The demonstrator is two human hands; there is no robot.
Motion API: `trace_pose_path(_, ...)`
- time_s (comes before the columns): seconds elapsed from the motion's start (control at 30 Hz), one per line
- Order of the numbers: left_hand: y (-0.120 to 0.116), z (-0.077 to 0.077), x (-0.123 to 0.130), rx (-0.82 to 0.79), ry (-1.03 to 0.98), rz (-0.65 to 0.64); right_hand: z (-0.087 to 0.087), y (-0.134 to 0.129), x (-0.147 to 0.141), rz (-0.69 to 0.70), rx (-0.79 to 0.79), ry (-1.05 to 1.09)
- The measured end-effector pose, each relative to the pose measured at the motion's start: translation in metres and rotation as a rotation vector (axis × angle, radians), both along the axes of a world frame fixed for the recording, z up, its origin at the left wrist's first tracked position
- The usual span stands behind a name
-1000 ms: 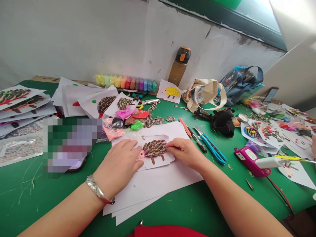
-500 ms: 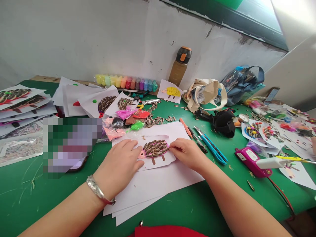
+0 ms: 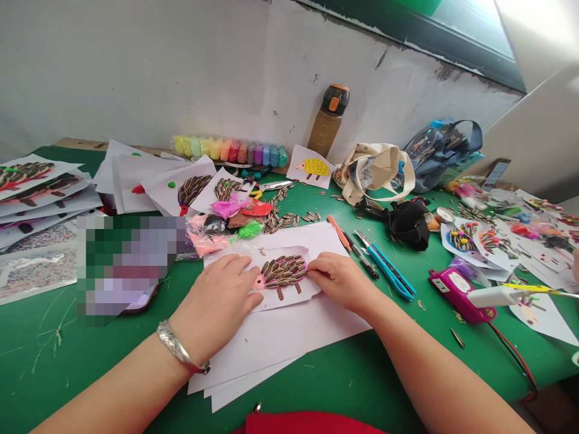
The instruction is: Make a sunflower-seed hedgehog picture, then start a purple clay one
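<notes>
Bright daylight from upper-right window [image 3: 470,33]; edges bowed.

Half a second ago our right hand sat further right; now we have drawn it back to the left, with its fingertips [image 3: 309,269] closer in against the seed-covered hedgehog [image 3: 281,271]. The white card [image 3: 294,299] under that hedgehog has slid left by a small amount along with it, so its right corner lies nearer our left hand [image 3: 215,304], which has crept slightly up the card. At the far right edge, less of a co-worker's fingers [image 3: 576,268] shows than before.
</notes>
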State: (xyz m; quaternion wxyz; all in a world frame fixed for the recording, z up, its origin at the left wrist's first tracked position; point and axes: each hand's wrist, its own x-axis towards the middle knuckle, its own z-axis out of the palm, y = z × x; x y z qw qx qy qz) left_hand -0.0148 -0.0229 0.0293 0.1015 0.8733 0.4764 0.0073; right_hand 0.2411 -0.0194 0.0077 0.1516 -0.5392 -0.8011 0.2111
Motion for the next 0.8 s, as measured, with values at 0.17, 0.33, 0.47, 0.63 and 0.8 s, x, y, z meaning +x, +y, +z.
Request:
trace_pose_path(0.17, 0.000, 0.002, 0.001, -0.015, 0.014, -0.001, 0.001, 0.000, 0.002, 0.012, -0.013, 0.020)
trace_pose_path(0.33, -0.001, 0.003, 0.001, -0.007, 0.001, -0.002, 0.012, 0.012, 0.007, -0.036, 0.003, 0.056)
trace_pose_path(0.47, -0.001, 0.004, 0.000, -0.006, -0.016, 0.002, 0.027, 0.033, -0.006, -0.020, 0.093, -0.051)
trace_pose_path(0.63, -0.002, 0.007, 0.001, -0.030, -0.001, 0.017, 0.034, 0.065, -0.049, 0.055, 0.160, -0.291)
trace_pose_path(0.8, -0.003, 0.007, 0.001, -0.039, -0.003, 0.023, 0.024, 0.086, -0.075, 0.242, 0.209, -0.475)
